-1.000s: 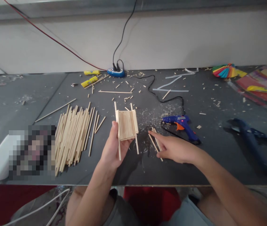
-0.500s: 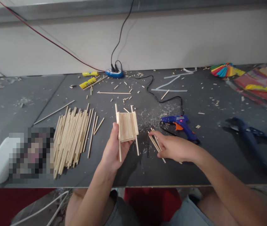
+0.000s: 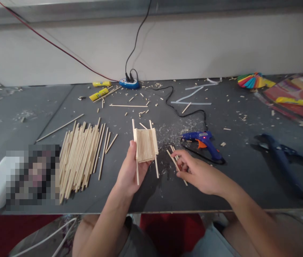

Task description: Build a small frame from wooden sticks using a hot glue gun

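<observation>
My left hand (image 3: 128,169) grips a small panel of glued wooden sticks (image 3: 145,144) with two longer rails, held just above the dark table (image 3: 234,171). To its right, my right hand (image 3: 198,173) rests on the table with fingers curled, pinching a few short loose sticks (image 3: 175,159). A blue hot glue gun (image 3: 202,141) with a lit red light lies just beyond that hand.
A big pile of long wooden sticks (image 3: 83,155) lies left of centre. A power strip (image 3: 129,84) and yellow glue tubes (image 3: 99,93) sit at the back. Blue cutters (image 3: 282,157) lie at right, coloured papers (image 3: 290,94) far right. Chips litter the surface.
My right hand went from pointing with a stretched finger to curling around the short sticks and drew slightly toward me. The left hand and panel stayed almost still.
</observation>
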Available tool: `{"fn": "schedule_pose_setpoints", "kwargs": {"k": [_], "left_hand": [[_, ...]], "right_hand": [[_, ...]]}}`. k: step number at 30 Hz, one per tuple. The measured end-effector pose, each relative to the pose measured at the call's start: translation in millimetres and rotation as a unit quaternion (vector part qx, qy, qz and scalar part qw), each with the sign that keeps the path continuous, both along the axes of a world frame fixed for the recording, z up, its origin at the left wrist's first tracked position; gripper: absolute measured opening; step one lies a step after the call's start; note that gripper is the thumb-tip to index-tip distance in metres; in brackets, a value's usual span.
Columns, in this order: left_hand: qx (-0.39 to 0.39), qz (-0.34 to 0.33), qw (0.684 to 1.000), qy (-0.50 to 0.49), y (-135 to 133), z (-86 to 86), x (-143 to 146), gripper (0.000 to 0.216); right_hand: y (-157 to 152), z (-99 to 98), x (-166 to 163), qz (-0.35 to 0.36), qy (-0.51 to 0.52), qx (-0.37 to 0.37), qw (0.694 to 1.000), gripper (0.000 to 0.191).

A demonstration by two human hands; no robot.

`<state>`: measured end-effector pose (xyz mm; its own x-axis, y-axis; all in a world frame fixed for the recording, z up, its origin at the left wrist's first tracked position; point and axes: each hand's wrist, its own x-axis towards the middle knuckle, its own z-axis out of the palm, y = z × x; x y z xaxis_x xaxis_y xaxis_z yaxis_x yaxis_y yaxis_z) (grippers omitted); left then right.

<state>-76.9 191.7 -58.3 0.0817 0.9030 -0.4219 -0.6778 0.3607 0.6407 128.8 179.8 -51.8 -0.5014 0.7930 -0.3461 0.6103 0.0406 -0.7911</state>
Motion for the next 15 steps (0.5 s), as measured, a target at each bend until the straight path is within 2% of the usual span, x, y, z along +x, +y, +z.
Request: {"fn": "schedule_pose_setpoints", "kwargs": {"k": [4, 9, 15], "left_hand": [[0.007, -0.011, 1.0, -0.009, -4, -2.3, 0, 0.048], [0.035, -0.018, 0.999, -0.012, -7, -5.6, 1, 0.04], [0.035, -0.04, 0.999, -0.002, -14, -11.9, 3, 0.036]], "right_hand": [[-8, -5.0, 3, -0.049, 0.028, -0.029, 0.998, 0.04], [-17, -6.2, 10, -0.062, 0.013, -0.058, 0.996, 0.017], [-19, -8.9, 10, -0.135, 0.085, -0.039, 0.986, 0.035]]}}
